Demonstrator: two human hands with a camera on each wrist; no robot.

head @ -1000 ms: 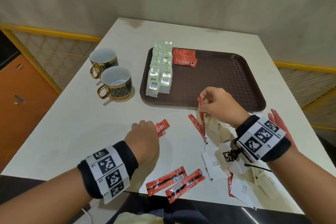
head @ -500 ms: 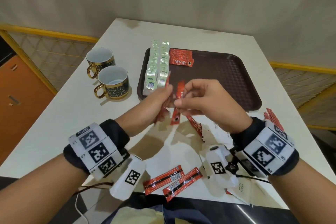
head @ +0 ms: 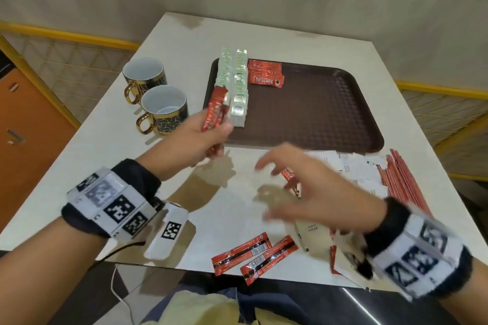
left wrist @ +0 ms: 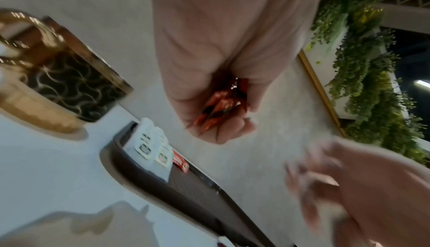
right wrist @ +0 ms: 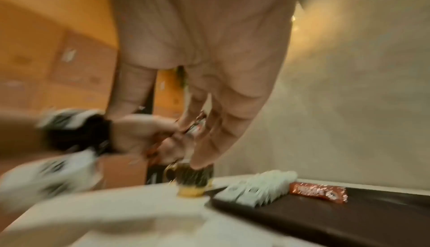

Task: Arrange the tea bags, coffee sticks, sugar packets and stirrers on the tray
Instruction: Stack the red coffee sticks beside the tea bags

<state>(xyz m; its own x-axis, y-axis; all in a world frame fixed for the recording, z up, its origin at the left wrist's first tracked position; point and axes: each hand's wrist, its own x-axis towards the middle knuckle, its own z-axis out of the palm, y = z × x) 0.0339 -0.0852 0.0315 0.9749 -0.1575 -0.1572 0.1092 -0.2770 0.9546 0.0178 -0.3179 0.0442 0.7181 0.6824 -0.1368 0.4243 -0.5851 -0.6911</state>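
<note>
While the left hand (head: 200, 137) curls its fingers tight around a small bunch of red coffee sticks (head: 216, 109), it holds them up over the near left corner of the brown tray (head: 317, 113). The right hand (head: 314, 190) is spread wide with nothing in it, floating above the table (head: 105, 166) near the white sugar packets (head: 353, 166). Half a second ago both hands were together, pinching sticks between them. Now they have pulled apart, and the left one has them all. Tea bags (head: 236, 87) sit in two rows on the tray beside more coffee sticks (head: 265, 75). Two loose sticks (head: 254, 254) lie near the table's front edge, and red stirrers (head: 401, 179) lie at the right.
</note>
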